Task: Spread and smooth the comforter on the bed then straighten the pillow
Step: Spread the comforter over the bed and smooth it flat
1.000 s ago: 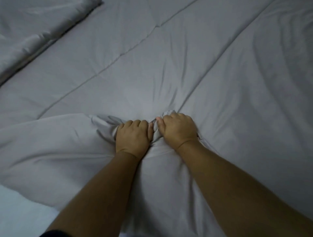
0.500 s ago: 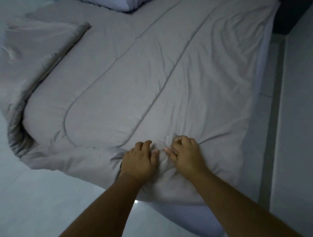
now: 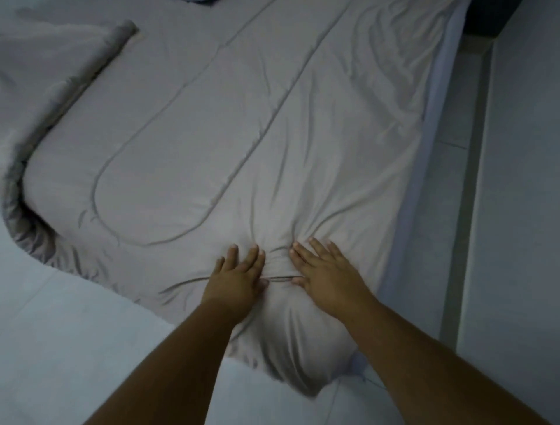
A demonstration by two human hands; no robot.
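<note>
A grey quilted comforter point(image 3: 230, 127) covers the bed, with curved stitch lines running up it. Its left side is folded back in a thick bunched roll point(image 3: 45, 100). Near the foot edge my left hand point(image 3: 236, 282) lies flat on the fabric, fingers straight. My right hand point(image 3: 327, 273) lies flat beside it, a small gap between them. Creases fan out from the spot between my hands. The comforter's near corner hangs over the foot of the bed. Only a dark sliver of the pillow point(image 3: 200, 1) shows at the top edge.
A pale sheet edge point(image 3: 430, 127) shows along the bed's right side. A narrow tiled floor strip point(image 3: 454, 182) separates the bed from a light wall point(image 3: 521, 212). Pale floor point(image 3: 60, 333) lies at the lower left. A dark object point(image 3: 491, 15) sits at the top right.
Both hands let go of the bunched fabric and now lie flat with straight fingers. The view pulled back, showing more of the bed, wall and floor.
</note>
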